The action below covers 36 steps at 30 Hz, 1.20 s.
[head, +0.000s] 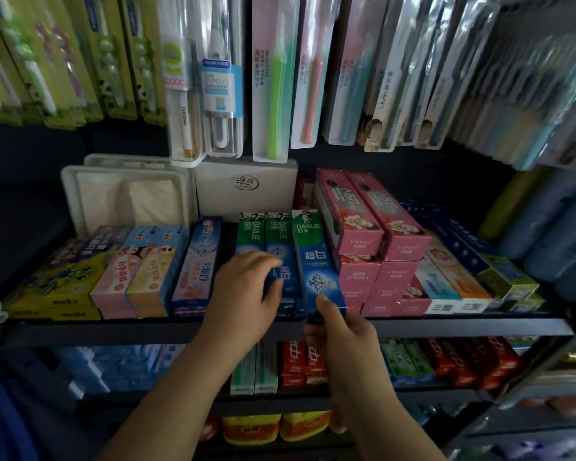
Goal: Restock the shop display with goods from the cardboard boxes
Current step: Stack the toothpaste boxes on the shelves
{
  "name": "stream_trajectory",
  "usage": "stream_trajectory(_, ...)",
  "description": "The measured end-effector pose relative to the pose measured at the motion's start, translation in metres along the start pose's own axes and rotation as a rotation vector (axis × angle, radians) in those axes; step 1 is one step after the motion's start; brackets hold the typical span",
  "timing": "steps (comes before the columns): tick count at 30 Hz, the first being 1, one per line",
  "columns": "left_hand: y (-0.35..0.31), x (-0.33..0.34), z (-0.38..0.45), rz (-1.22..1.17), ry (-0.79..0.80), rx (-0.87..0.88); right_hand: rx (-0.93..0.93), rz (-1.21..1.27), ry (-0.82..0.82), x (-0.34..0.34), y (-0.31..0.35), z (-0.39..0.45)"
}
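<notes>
Head view: left hand (246, 287) curled round a Darlie box (281, 261) at the shelf (463, 327) front edge; right hand (343, 331) pinching another Darlie carton (316, 261) beside it.

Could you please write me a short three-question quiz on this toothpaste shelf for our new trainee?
1. True or false: the right hand grips the near end of a Darlie box.
2. Which box lies directly left of the gap beside the Darlie row? A) the Crest box B) a pink box C) the white box
3. Fill in: the left hand rests on Darlie boxes on the ____ shelf of the three in view.

Key: 1 true; 2 A; 3 top.
</notes>
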<state>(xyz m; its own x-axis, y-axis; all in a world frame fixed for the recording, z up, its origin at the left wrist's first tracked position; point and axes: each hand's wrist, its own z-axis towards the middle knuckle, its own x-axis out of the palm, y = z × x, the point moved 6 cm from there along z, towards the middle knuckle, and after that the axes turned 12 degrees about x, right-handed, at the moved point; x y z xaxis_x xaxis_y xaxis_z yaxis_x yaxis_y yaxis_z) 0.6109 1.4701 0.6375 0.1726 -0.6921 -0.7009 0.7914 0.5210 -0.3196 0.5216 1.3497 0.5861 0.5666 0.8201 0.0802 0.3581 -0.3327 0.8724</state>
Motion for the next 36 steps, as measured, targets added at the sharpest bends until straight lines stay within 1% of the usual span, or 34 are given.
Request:
stream_trajectory(2, 0.005, 0.015, 0.004, 0.073, 0.105, 0.038, -0.008, 0.009, -0.025, 0.002, 0.001, 0.008)
stream_trajectory(4, 0.008, 0.022, 0.004, 0.09, 0.157, 0.029, -0.001, 0.04, -0.038, 0.004, -0.001, 0.015)
stream_trajectory(7, 0.01, 0.026, 0.002, 0.108, 0.124, 0.082, 0.055, 0.136, -0.025, 0.009, -0.009, 0.025)
stream_trajectory(10, 0.014, 0.027, -0.001, 0.109, 0.074, 0.127, 0.138, 0.288, 0.006, 0.012, -0.018, 0.029)
stream_trajectory(13, 0.016, 0.025, -0.004, 0.081, 0.051, 0.154, 0.146, 0.414, -0.009, 0.01, -0.024, 0.028)
stream_trajectory(15, 0.017, 0.025, -0.005, 0.074, 0.057, 0.166, 0.145, 0.442, -0.011, 0.012, -0.026, 0.027)
stream_trajectory(23, 0.019, 0.028, -0.006, 0.059, 0.095, 0.167, 0.187, 0.46, -0.01, 0.023, -0.021, 0.043)
stream_trajectory(31, 0.018, 0.028, -0.009, 0.077, 0.049, 0.178, 0.202, 0.512, -0.005, 0.025, -0.019, 0.04)
stream_trajectory(32, 0.018, 0.028, -0.01, 0.094, 0.049, 0.175, 0.197, 0.497, 0.005, 0.024, -0.019, 0.039)
stream_trajectory(34, 0.015, 0.026, -0.014, 0.144, 0.023, 0.179, 0.156, 0.385, 0.024, 0.019, -0.021, 0.034)
stream_trajectory(36, 0.008, 0.017, -0.021, 0.148, -0.071, 0.166, 0.086, 0.241, 0.028, 0.008, -0.028, 0.031)
